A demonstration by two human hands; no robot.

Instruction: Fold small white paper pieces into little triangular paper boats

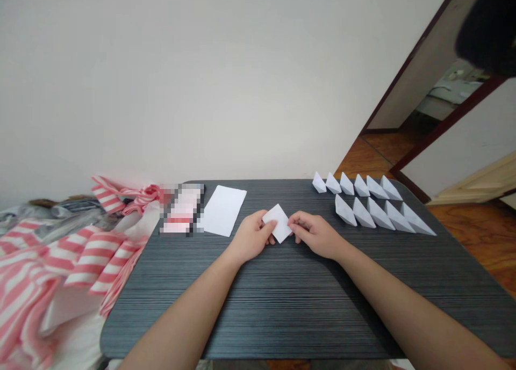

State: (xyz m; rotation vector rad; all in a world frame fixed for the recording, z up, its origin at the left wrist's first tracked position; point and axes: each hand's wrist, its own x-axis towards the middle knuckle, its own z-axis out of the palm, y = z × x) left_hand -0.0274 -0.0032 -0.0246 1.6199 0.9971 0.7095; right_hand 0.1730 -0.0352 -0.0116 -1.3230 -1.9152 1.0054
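Observation:
A small square of folded white paper (277, 223) stands as a diamond between my hands, above the middle of the dark grey wood-grain table (282, 305). My left hand (250, 236) pinches its left side between thumb and fingers. My right hand (316, 234) grips its right side, with the fingertips partly hiding that corner. A flat white paper sheet (223, 210) lies to the left of my left hand, not touching it. Two rows of several folded white paper boats (379, 211) stand to the right, beyond my right hand.
A blurred pink and white packet (181, 209) lies at the table's far left edge. Pink-and-white striped fabric (60, 268) is heaped beyond the left edge. A wall runs behind the table, and a wooden floor and doorway show at the right.

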